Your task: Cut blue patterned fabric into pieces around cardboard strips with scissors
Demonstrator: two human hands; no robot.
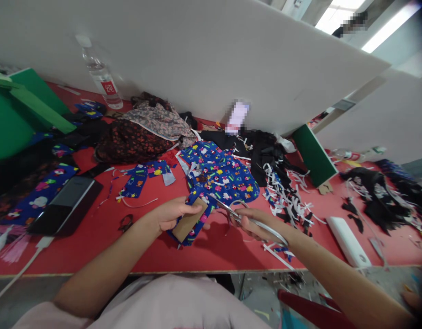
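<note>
My left hand [173, 214] pinches a tan cardboard piece [187, 223] together with blue printed fabric [200, 225] just above the front of the red table. In my right hand [254, 223] is a pair of metal scissors [228, 209], its blades pointing up and left to the edge of the fabric. I cannot tell whether the blades touch it. Behind both hands lies a larger blue piece with colourful animal prints [221, 171]. Smaller blue scraps [135, 180] rest to its left.
A pile of white and black trimmings [289, 201] lies right of my hands. Floral cloth [135, 135] and a water bottle [103, 77] stand at the back by the partition. A black power bank [65, 205] is at left, a white device [348, 242] at right, a green divider [314, 155] beyond.
</note>
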